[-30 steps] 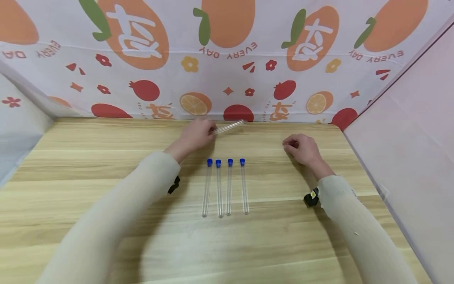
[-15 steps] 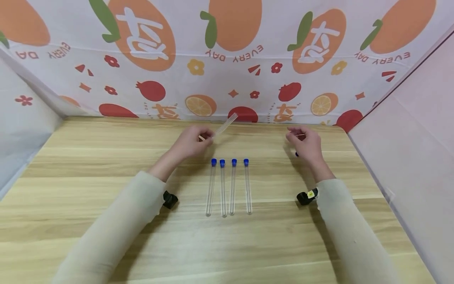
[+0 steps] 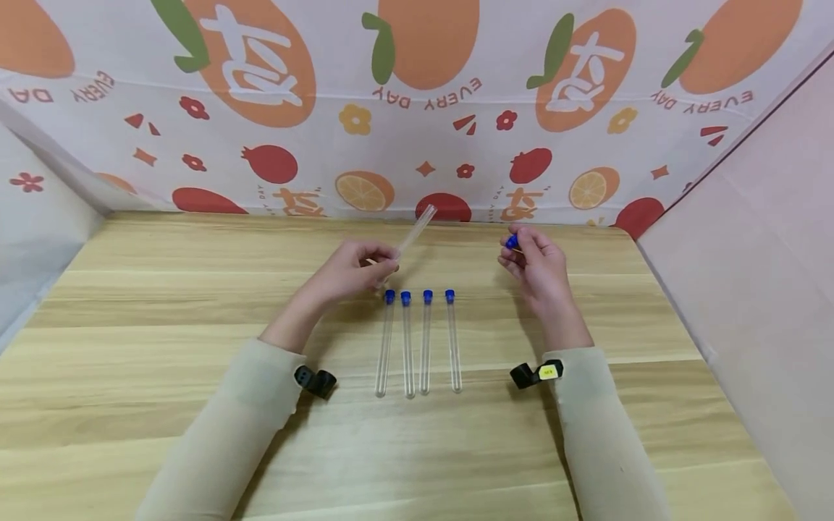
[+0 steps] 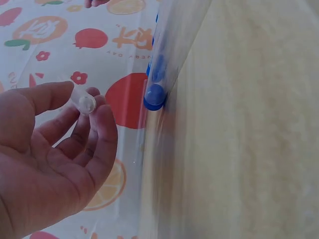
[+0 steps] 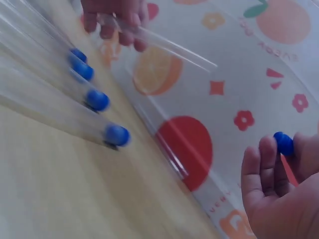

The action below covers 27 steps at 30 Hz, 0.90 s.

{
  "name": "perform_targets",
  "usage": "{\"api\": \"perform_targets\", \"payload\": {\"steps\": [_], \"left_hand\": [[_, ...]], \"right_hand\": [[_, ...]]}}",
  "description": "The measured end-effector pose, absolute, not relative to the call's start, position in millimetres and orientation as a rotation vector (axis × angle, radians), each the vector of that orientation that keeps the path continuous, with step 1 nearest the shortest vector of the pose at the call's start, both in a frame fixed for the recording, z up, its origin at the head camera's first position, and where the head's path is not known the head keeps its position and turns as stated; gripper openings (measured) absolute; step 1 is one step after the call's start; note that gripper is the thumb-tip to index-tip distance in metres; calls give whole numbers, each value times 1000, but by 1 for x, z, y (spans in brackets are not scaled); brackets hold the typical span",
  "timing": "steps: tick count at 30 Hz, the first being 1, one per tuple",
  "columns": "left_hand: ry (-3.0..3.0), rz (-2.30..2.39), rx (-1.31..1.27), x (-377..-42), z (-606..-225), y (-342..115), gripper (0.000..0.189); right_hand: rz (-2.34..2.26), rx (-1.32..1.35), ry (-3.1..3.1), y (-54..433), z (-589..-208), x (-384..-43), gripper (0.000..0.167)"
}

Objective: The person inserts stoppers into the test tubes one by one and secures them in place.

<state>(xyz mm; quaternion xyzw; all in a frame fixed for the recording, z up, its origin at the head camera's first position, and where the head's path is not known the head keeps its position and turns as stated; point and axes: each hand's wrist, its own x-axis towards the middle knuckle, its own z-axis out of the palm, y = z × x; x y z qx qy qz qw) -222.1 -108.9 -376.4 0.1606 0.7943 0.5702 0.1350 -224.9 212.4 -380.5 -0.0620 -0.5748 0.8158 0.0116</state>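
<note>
My left hand [image 3: 352, 273] pinches a clear, uncapped test tube [image 3: 417, 229] between thumb and fingers. The tube slants up toward the back wall, and its rounded end [image 4: 87, 104] faces the left wrist camera. Over on the right, raised above the table, my right hand [image 3: 546, 273] pinches a small blue cap [image 5: 283, 143] between thumb and fingertips. The cap and the held tube are well apart. Between my forearms lie several clear test tubes [image 3: 426, 347] with blue caps, side by side, their capped ends toward the back.
The wood-grain table [image 3: 495, 449] meets a fruit-printed cloth wall [image 3: 417, 137] at the back. A pale panel [image 3: 769, 239] stands along the right side. Black wrist cameras [image 3: 316, 382] sit at both cuffs.
My right hand has lifted off the table, moved slightly left and turned, now with the blue cap in its fingers. My left hand has drawn nearer, tilting the tube more steeply.
</note>
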Motion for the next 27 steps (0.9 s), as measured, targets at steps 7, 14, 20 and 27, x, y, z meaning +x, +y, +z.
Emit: {"api": "perform_targets", "payload": {"steps": [7,14,20,27], "left_hand": [[2195,1622,497,-212,-371,-111,32],[2148,1552,562,-204,-367,-107,32],[2126,1502,617,-199,-365,-101,30],[2082,1461,674,-187,-362,-91,28]], "right_hand": [[2640,-151,-1684,211,-377,-214,28],[2715,7,-1726,208,-368,-206,28],[2692,50,-1781,202,-365,-201,27],[2680,55,-1822,195,-368,-197,20]]}}
